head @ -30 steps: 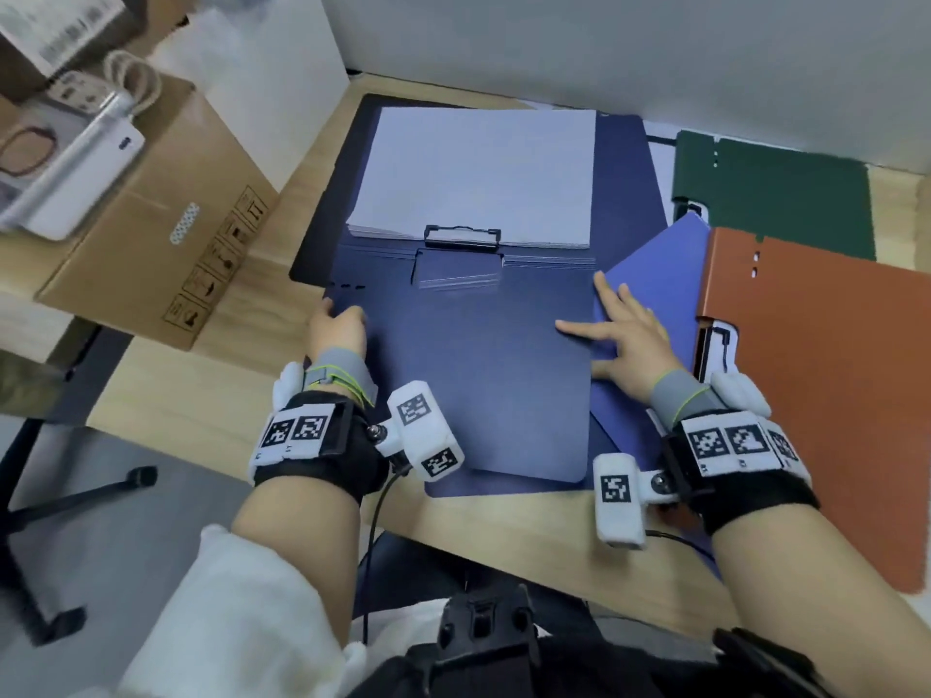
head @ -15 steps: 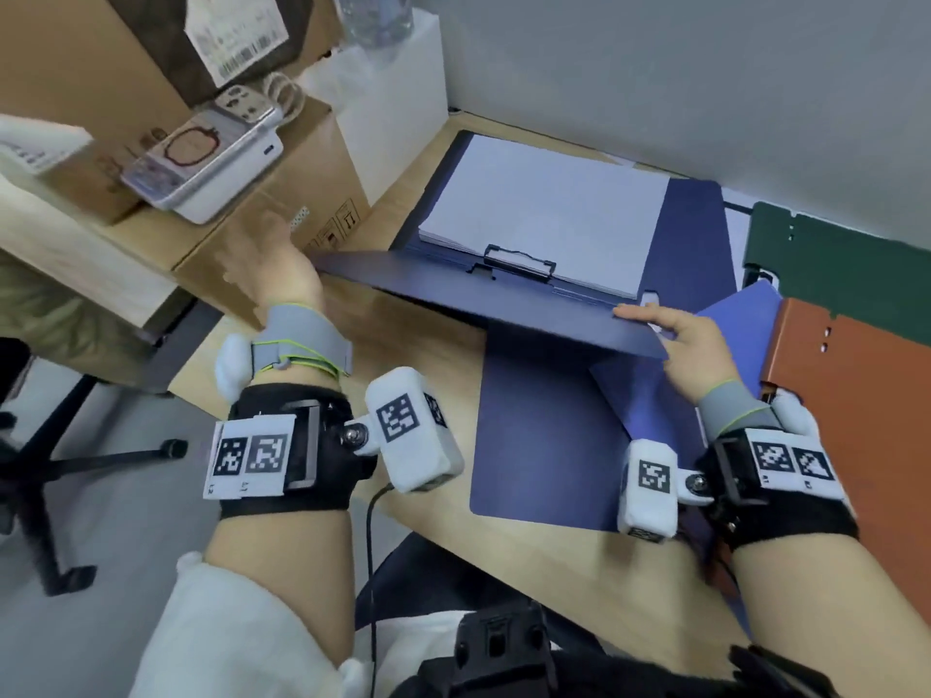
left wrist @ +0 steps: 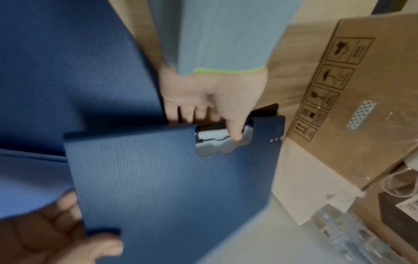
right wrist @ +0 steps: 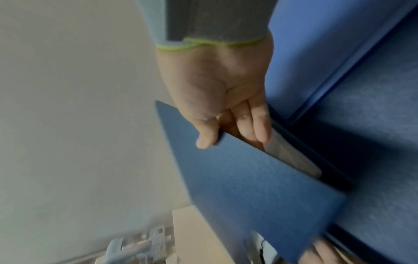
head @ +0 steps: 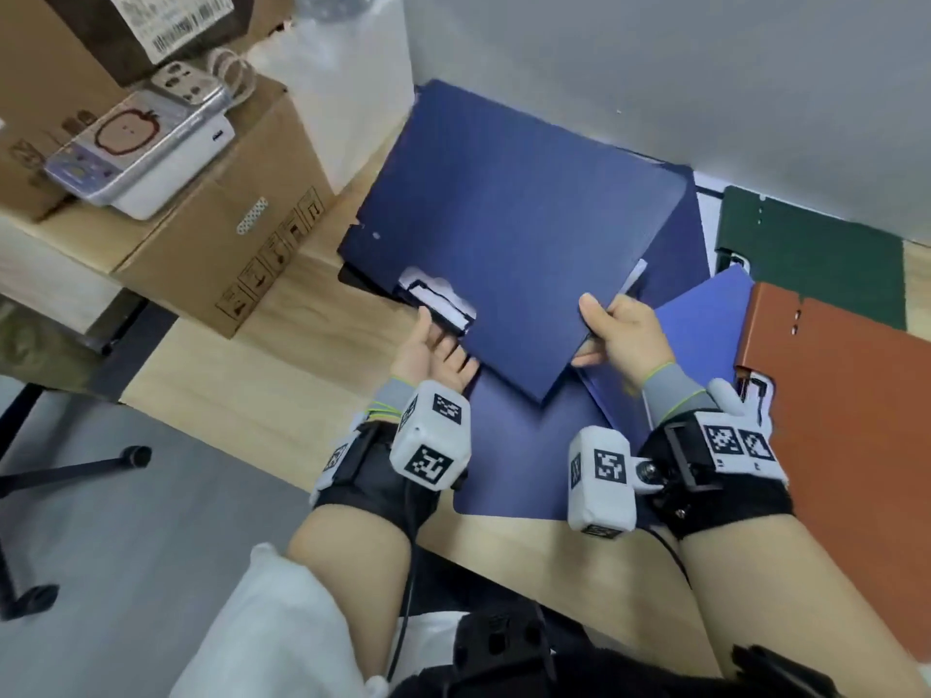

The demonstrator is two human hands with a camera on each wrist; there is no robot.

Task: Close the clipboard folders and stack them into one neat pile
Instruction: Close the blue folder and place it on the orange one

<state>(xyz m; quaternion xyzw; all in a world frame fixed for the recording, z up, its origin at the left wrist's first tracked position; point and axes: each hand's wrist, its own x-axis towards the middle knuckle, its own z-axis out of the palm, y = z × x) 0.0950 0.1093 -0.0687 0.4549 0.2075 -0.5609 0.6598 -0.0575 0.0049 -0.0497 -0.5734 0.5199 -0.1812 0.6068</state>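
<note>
The navy clipboard folder (head: 509, 234) is folded shut, its cover over the paper, and its near end is tilted up off the table. At the clip end my left hand (head: 433, 345) grips it, thumb on the clip in the cover's cutout (left wrist: 235, 135) and fingers underneath. My right hand (head: 614, 330) pinches the near right edge, thumb on top (right wrist: 205, 141), fingers below. Under it lies another dark blue sheet (head: 514, 455). A lighter blue folder (head: 700, 330), an orange folder (head: 846, 420) and a green folder (head: 806, 254) lie to the right.
A cardboard box (head: 211, 234) with a white device (head: 136, 158) on top stands close on the left. A white box (head: 342, 78) and the grey wall (head: 655, 68) bound the back. The table's front edge (head: 529, 551) runs near my wrists. A chair base (head: 75, 466) stands on the floor.
The navy folder's cover has swung over the paper and shut. Both hands have moved to its near edge and now grip it, the left at the clip, the right at the corner.
</note>
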